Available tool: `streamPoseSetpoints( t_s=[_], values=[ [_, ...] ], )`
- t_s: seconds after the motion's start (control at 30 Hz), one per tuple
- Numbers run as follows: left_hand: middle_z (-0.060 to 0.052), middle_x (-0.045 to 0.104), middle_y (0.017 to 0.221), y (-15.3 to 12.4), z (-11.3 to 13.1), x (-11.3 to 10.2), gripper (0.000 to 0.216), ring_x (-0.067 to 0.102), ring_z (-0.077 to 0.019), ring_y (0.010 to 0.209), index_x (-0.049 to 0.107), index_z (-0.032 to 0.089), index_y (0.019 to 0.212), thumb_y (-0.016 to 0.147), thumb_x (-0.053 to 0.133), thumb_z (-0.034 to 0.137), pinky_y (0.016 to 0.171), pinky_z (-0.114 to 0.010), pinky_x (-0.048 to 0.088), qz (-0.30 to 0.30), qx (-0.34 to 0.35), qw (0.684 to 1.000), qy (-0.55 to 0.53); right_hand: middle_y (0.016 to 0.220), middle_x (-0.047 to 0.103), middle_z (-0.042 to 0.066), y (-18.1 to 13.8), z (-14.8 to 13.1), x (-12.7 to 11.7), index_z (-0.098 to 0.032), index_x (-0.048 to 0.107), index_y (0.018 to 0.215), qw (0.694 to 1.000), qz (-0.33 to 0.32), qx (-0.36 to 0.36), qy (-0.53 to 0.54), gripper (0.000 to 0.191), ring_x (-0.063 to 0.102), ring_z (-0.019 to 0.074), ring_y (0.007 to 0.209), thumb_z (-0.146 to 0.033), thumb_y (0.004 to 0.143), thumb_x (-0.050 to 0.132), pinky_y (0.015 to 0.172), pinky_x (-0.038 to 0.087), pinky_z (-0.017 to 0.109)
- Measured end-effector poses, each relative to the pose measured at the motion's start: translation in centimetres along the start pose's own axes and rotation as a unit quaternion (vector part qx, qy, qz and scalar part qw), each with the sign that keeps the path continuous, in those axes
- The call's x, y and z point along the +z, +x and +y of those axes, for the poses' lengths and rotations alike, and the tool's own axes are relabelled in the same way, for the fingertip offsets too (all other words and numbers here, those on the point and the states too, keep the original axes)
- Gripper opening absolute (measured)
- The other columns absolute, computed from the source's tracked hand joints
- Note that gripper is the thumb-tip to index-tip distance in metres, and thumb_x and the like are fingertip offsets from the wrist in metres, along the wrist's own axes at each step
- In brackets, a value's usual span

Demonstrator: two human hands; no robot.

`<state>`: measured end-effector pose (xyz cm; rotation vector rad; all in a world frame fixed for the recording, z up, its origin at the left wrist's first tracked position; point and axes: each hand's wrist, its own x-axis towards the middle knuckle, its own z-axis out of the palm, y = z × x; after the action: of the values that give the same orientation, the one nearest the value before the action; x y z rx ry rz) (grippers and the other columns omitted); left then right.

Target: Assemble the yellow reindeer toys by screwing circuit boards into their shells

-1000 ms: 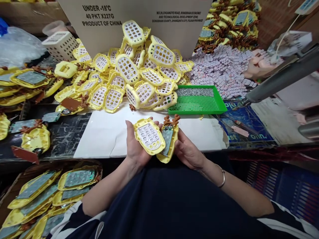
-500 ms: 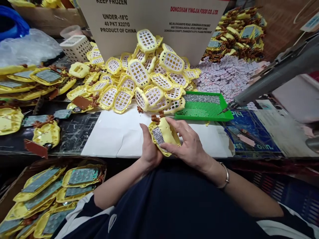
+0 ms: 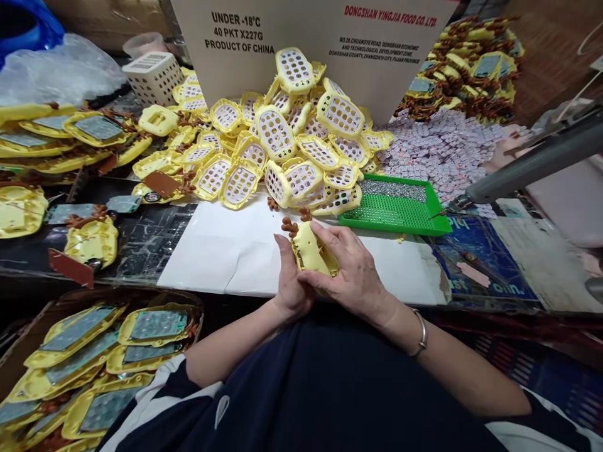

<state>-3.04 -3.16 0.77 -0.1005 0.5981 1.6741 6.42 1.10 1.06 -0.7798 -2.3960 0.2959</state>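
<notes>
Both hands are closed around a yellow plastic toy casing [image 3: 308, 248] with brown antlers at its far end. My left hand [image 3: 293, 276] cups its left side and underside, thumb pointing up beside it. My right hand [image 3: 351, 267] grips the right side, with fingers over the top and the thumb along the near edge. A yellow cover half lies over the casing, and a gap shows along its right edge. What is inside is mostly hidden. Just beyond is a pile of yellow shells with perforated white faces [image 3: 274, 134].
A green tray [image 3: 436, 224] of small metal screws stands right of the pile, under a grey electric screwdriver [image 3: 518, 166]. Small pale pieces [image 3: 438, 147] are heaped behind it. Casings with circuit boards fill a box [image 3: 42, 326] at lower left. A printed carton [image 3: 301, 25] stands behind.
The yellow cover has shifted left over the casing, hiding the grey button pad that showed before. My right thumb has moved to the near edge. The whole view has shifted slightly.
</notes>
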Motion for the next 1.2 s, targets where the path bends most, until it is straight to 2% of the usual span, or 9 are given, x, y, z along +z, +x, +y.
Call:
streamPoseSetpoints(
  t_s=[0.17,0.4,0.57,0.73,0.93,1.1,1.2],
  values=[
    [-0.006,0.072,0.088,-0.05,0.15,-0.12,0.071,0.066,-0.0225,0.108,0.071,0.017,0.093,0.093,0.020,0.066,0.100,-0.036,0.049,0.014,-0.013,1.000,-0.013,0.103,0.061,0.013,-0.01,-0.15,-0.02,-0.012,0.053,0.134,1.000,-0.010,-0.003,0.010,0.077,0.060,0.0235,0.095,-0.070,0.083,0.045,0.083,0.055,0.038],
    [-0.006,0.073,0.091,-0.25,0.47,0.21,0.077,0.066,-0.0218,0.109,0.070,0.018,0.092,0.094,0.009,0.065,0.099,-0.032,0.049,0.023,-0.021,0.999,0.006,0.106,0.060,0.012,-0.19,0.12,0.32,-0.017,0.050,0.137,0.999,0.005,-0.034,0.020,0.072,0.058,0.0230,0.098,-0.066,0.085,0.047,0.086,0.054,0.040],
    [-0.007,0.072,0.089,-0.32,0.47,0.26,0.076,0.067,-0.0224,0.106,0.067,0.016,0.098,0.093,0.010,0.066,0.099,-0.034,0.048,-0.002,-0.008,1.000,0.021,0.106,0.059,0.011,-0.29,0.16,0.31,-0.018,0.049,0.138,0.999,0.026,-0.034,0.023,0.070,0.058,0.0229,0.099,-0.064,0.085,0.051,0.087,0.054,0.040],
    [-0.008,0.073,0.091,-0.32,0.56,0.32,0.074,0.066,-0.0213,0.108,0.066,0.016,0.099,0.095,0.011,0.064,0.099,-0.031,0.048,0.023,-0.008,0.999,0.027,0.105,0.059,0.011,-0.29,0.05,0.31,-0.019,0.051,0.136,1.000,0.021,-0.017,0.008,0.071,0.058,0.0241,0.099,-0.066,0.084,0.049,0.086,0.053,0.043],
    [-0.009,0.072,0.103,-0.27,0.59,0.19,0.069,0.065,-0.0230,0.111,0.067,0.016,0.103,0.095,0.017,0.063,0.101,-0.034,0.047,0.032,0.002,0.999,0.031,0.105,0.059,0.013,-0.18,-0.04,0.22,-0.016,0.054,0.133,1.000,0.016,-0.019,-0.003,0.071,0.057,0.0246,0.097,-0.066,0.083,0.051,0.085,0.053,0.042],
    [-0.009,0.072,0.094,-0.14,0.65,0.21,0.070,0.064,-0.0231,0.112,0.068,0.016,0.098,0.095,0.016,0.063,0.099,-0.032,0.049,0.051,0.004,0.998,0.036,0.103,0.058,0.012,-0.12,0.00,0.21,-0.016,0.057,0.131,0.999,0.025,-0.028,-0.038,0.069,0.056,0.0237,0.095,-0.065,0.082,0.054,0.084,0.053,0.040],
    [-0.009,0.072,0.097,-0.12,0.76,0.27,0.068,0.066,-0.0220,0.109,0.067,0.016,0.101,0.096,0.017,0.062,0.097,-0.031,0.050,0.057,0.006,0.998,0.031,0.103,0.058,0.012,-0.11,0.04,0.34,-0.014,0.057,0.130,0.998,0.029,-0.033,-0.036,0.070,0.056,0.0235,0.094,-0.065,0.082,0.053,0.084,0.053,0.039]
  ],
)
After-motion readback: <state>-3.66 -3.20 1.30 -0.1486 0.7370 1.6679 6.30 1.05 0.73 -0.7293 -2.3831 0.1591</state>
